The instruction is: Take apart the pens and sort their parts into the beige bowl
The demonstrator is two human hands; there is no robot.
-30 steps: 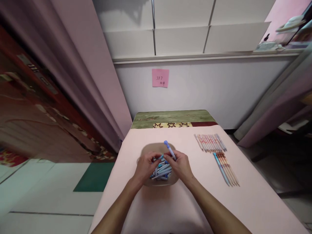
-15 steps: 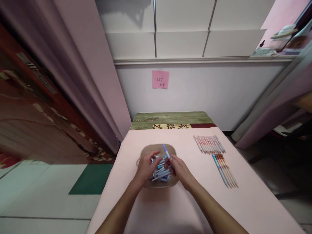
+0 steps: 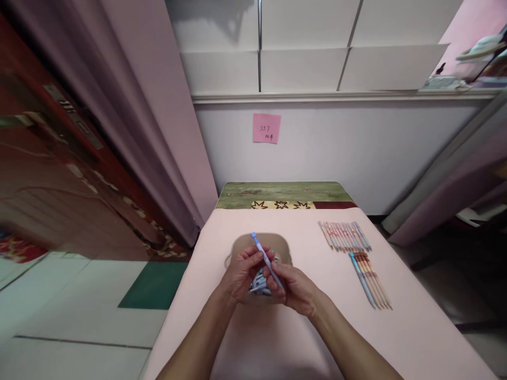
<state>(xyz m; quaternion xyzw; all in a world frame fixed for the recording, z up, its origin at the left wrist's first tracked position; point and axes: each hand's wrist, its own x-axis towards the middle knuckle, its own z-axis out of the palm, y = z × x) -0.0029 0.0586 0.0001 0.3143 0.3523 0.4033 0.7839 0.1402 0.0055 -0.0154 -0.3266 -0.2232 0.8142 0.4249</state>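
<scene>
Both my left hand (image 3: pixel 243 269) and my right hand (image 3: pixel 291 285) pinch one pale blue-violet pen (image 3: pixel 266 258). It has a darker blue top and is tilted, top end up and to the left. Below the hands sits a beige plastic basket (image 3: pixel 240 243) with a looped handle at its left. Loose blue and white pen parts (image 3: pixel 259 285) lie inside it, partly hidden by my hands. To the right, several brown-topped pens (image 3: pixel 374 282) lie side by side with one blue-topped pen (image 3: pixel 362 279) at their left edge.
A row of pale, reddish-patterned pens (image 3: pixel 344 236) lies farther back on the pink-covered table (image 3: pixel 309 338). Behind the table stands a white wall with a pink note (image 3: pixel 266 128). A curtain and a red door are at the left.
My left hand has come up out of the basket and taken hold of the pen with my right. The pen is now between both hands, and the view has shifted slightly.
</scene>
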